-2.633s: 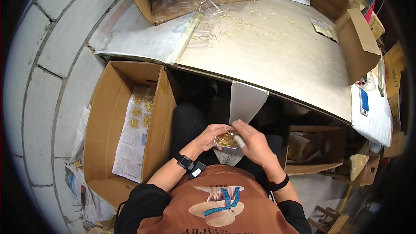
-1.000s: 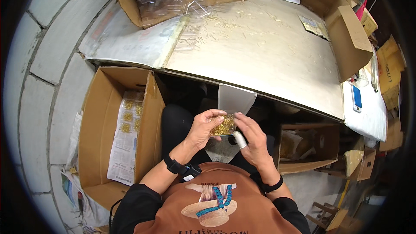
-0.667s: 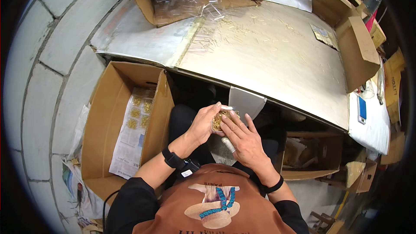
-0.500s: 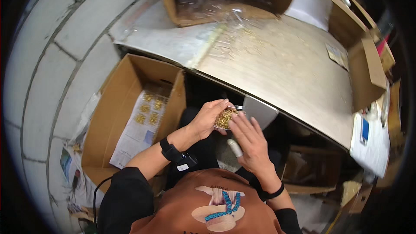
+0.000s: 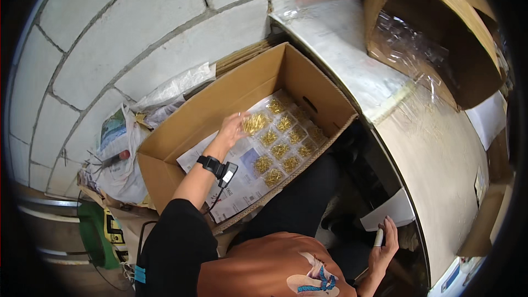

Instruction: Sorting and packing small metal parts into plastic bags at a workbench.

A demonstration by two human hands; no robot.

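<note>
My left hand [image 5: 230, 131] reaches into a large cardboard box [image 5: 236, 85] and grips a small clear plastic box of gold-coloured metal pieces [image 5: 255, 124]. It is above a printed paper sheet [image 5: 224, 188], beside rows of similar clear boxes [image 5: 291, 163] standing on the carton's floor. The pieces are small and slim; their exact kind is hard to make out. My right hand [image 5: 383, 250], with a white cover on one finger, is at the table's edge beside a white panel [image 5: 391, 213]. Its fingers are apart and hold nothing; whether they touch the panel I cannot tell.
To the right runs a pale worktable [image 5: 434, 159]. On it an open carton [image 5: 440, 38] lies with loose clear plastic pieces. A block wall [image 5: 137, 27] stands behind. Crumpled bags [image 5: 118, 137] and a green round object [image 5: 96, 235] are at the left.
My left hand has carried the filled clear box from in front of me into the large carton. My right hand has come off it and moved right. The view has turned left.
</note>
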